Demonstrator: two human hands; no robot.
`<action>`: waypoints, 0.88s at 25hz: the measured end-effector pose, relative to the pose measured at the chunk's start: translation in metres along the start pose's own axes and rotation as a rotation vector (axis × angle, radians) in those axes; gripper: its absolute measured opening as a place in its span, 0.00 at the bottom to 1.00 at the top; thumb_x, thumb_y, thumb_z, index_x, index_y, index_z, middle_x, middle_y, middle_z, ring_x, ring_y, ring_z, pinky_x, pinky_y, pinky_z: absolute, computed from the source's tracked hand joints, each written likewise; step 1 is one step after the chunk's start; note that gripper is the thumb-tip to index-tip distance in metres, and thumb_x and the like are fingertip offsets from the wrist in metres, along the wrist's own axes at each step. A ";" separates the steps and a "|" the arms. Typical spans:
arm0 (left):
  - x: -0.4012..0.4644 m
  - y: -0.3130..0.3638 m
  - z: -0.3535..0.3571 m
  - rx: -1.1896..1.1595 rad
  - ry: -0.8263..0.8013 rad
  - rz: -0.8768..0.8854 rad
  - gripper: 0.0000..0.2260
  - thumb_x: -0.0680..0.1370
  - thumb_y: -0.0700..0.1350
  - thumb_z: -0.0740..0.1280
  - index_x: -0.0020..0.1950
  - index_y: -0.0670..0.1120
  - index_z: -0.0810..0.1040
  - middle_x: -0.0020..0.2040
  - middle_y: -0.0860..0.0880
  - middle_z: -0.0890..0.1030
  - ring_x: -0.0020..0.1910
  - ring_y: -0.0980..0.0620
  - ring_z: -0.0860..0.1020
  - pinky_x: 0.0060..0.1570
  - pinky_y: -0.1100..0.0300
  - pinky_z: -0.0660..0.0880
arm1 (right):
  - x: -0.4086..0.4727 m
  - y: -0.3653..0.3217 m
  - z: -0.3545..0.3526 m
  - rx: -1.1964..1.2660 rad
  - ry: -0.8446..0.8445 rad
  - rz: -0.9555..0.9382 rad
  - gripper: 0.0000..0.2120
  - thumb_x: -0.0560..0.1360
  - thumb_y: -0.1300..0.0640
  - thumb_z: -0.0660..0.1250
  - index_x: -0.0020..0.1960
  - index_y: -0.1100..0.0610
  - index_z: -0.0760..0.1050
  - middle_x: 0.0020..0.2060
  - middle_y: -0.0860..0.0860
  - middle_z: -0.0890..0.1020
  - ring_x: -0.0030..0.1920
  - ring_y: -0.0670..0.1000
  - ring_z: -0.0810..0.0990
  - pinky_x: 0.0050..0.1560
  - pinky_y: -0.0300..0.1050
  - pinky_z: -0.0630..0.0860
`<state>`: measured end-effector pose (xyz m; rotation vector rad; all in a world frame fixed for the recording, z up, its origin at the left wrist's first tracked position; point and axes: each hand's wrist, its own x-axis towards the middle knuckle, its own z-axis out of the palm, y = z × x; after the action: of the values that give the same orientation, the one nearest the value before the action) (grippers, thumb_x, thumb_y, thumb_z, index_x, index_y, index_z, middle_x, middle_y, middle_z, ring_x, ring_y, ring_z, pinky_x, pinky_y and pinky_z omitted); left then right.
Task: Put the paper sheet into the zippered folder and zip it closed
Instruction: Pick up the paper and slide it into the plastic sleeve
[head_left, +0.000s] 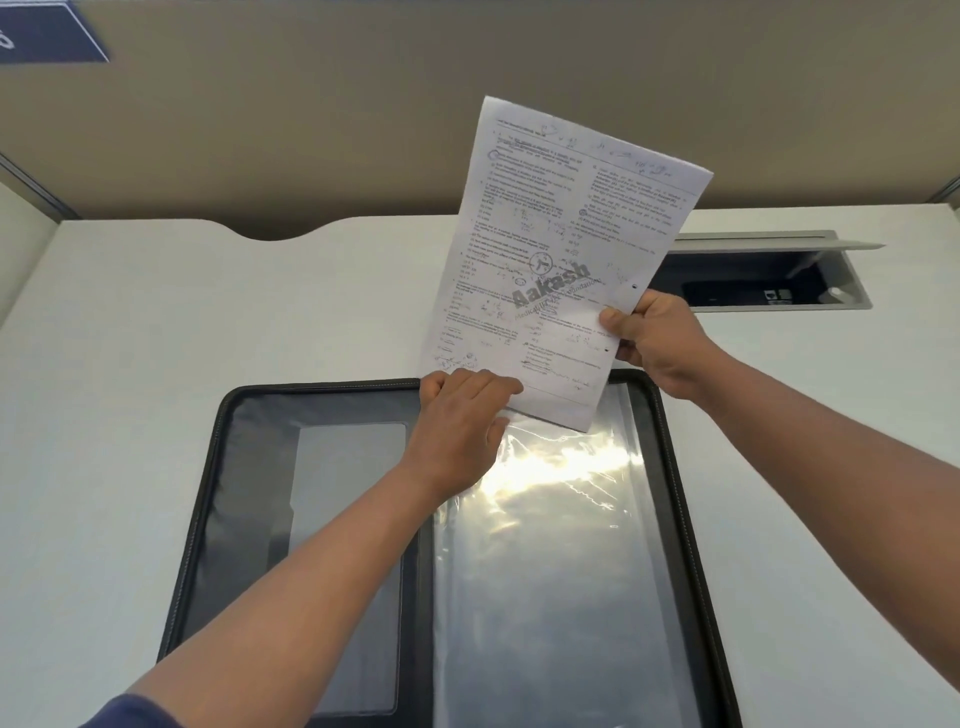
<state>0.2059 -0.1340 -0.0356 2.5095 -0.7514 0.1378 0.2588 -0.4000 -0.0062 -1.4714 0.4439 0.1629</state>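
Note:
A printed paper sheet (566, 249) with a grey watermark is held up, tilted, above the far edge of the black zippered folder (208, 519), which lies open flat on the white desk. My right hand (654, 343) pinches the sheet's right edge. My left hand (462, 415) grips its lower left corner at the top opening of the glossy clear sleeve (550, 545) on the folder's right half. The sheet's bottom edge sits at the sleeve's mouth. The folder's left half shows a dark pocket with a clear window (348, 493).
The white desk (130, 338) has a curved cutout at its far edge. An open cable box with a raised metal lid (769, 280) is recessed in the desk at the back right, behind the sheet. A beige partition wall stands behind.

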 end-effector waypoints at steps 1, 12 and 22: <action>0.001 0.000 0.000 -0.001 -0.019 -0.003 0.19 0.72 0.40 0.74 0.62 0.47 0.79 0.51 0.53 0.81 0.53 0.47 0.78 0.55 0.52 0.60 | -0.001 -0.001 -0.007 0.001 -0.005 0.016 0.08 0.80 0.66 0.67 0.53 0.57 0.82 0.50 0.48 0.89 0.50 0.52 0.88 0.43 0.47 0.85; 0.032 -0.036 -0.014 -0.160 0.062 -0.444 0.17 0.81 0.54 0.63 0.68 0.51 0.72 0.56 0.52 0.79 0.57 0.48 0.76 0.57 0.50 0.65 | 0.000 0.005 -0.025 0.001 -0.045 0.097 0.10 0.79 0.67 0.67 0.55 0.56 0.82 0.49 0.48 0.89 0.48 0.51 0.88 0.40 0.44 0.84; 0.037 -0.054 -0.027 -0.386 -0.233 -0.425 0.54 0.61 0.63 0.81 0.77 0.63 0.50 0.75 0.54 0.59 0.72 0.49 0.62 0.68 0.49 0.64 | -0.001 0.021 -0.028 0.089 -0.012 0.117 0.10 0.79 0.67 0.68 0.57 0.57 0.81 0.51 0.49 0.88 0.50 0.52 0.88 0.42 0.45 0.85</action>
<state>0.2670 -0.0994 -0.0273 2.2674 -0.2771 -0.4148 0.2452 -0.4247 -0.0263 -1.3576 0.5221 0.2421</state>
